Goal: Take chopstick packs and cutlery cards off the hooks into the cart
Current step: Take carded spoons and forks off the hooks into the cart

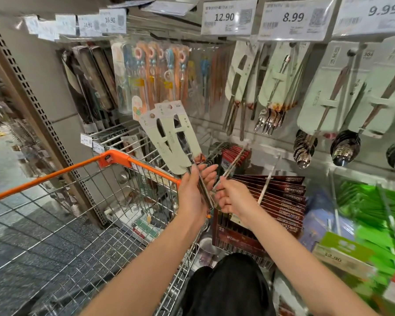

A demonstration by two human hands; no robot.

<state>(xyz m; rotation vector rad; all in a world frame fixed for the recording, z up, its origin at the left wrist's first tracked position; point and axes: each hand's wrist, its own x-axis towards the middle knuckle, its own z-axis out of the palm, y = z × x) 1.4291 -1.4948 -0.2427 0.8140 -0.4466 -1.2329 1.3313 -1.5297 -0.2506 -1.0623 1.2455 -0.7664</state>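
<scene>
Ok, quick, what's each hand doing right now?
Left hand: holding two knife cards by the handles.
Right hand: fingers curled at the knife handles; grip cannot be told.

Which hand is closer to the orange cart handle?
Left. The left hand, gripping pale green cutlery cards, is right beside the orange cart handle; the right hand is farther, over the dark red chopstick packs.

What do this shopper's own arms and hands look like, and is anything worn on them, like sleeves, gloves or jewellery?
Both forearms are bare for as far as the picture shows them: no sleeve reaches into view. The left hand and the right hand wear no gloves, and I can make out no watch, bracelet or ring. The fingers are slim with short nails. The only clothing that shows is dark fabric low between the arms.
</scene>
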